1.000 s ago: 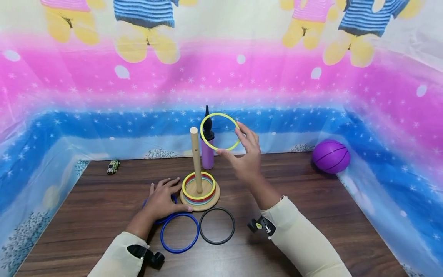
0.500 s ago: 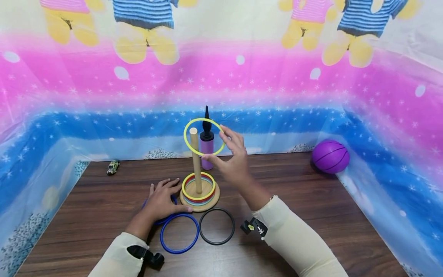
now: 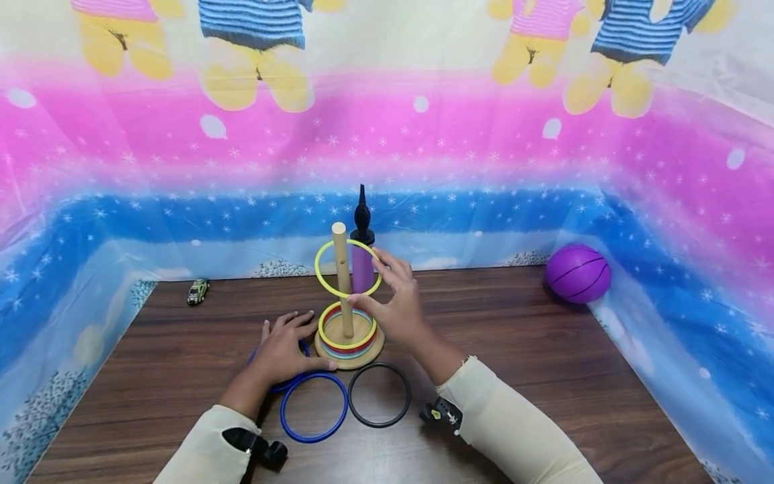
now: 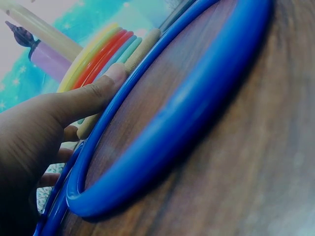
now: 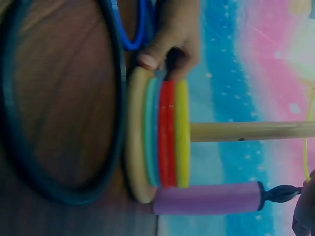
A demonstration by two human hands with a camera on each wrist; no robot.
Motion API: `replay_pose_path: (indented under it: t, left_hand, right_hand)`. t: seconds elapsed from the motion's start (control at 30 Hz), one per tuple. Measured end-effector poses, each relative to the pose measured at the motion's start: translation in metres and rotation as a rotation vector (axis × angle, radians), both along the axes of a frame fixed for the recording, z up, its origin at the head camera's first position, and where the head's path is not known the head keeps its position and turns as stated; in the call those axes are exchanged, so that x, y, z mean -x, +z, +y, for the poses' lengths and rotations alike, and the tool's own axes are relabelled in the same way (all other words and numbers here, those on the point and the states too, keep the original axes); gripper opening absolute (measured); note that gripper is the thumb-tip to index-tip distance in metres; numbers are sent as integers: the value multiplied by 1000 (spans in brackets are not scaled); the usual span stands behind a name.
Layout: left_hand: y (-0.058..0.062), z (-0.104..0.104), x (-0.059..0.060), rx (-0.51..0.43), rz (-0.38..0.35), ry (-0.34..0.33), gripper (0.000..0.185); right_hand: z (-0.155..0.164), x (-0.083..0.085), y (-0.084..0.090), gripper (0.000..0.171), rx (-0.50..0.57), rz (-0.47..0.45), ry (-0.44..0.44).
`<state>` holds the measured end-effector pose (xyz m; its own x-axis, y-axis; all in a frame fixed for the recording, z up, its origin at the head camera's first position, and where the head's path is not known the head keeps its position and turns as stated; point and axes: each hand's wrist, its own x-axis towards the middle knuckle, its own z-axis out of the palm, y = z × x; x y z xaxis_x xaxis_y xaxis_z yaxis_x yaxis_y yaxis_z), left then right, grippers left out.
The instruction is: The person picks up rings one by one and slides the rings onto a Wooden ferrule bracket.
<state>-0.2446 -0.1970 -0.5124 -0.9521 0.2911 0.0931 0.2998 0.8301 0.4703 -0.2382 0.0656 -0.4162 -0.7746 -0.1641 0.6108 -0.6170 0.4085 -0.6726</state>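
A: Head view, far left of the worktop (image 3: 544, 376): what do you see there?

B: A small toy car (image 3: 197, 291) near the back edge, well apart from your hands.

A: And your left hand (image 3: 283, 351)?

B: It lies flat on the worktop with the fingers spread and straight, gripping nothing. It rests over a blue ring (image 3: 275, 384) that is mostly hidden beneath it, and its thumb touches the rim of a second blue ring (image 3: 314, 407) lying just in front. The left wrist view shows your fingertips (image 4: 115, 78) right against the wooden base (image 4: 142, 46) of the ring stand.

A: What's on the stand?

B: The peg (image 3: 342, 279) stands upright on its round base, with a stack of rings (image 3: 347, 328) at the bottom: yellow on top, then red, then teal. A black ring (image 3: 379, 394) lies flat on the worktop just in front of the base, beside the second blue ring.

A: Your right hand (image 3: 396, 306)?

B: It pinches a yellow-green ring (image 3: 331, 286) by its right edge, between thumb and fingers. You hold that ring around the peg, below its tip and above the stack, slightly tilted.

A: Behind that?

B: A purple hand pump (image 3: 363, 259) with a black nozzle stands upright just behind the peg. Far right, a purple ball (image 3: 578, 273) sits against the curtain (image 3: 181, 148).
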Motion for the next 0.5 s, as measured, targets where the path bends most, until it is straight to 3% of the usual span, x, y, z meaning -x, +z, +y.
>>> replay_pose_path:
  t: [0.5]
  left_hand:
    - [2, 1, -1, 20, 2, -11, 109]
  right_hand:
    - [4, -1, -27, 80, -30, -267, 29]
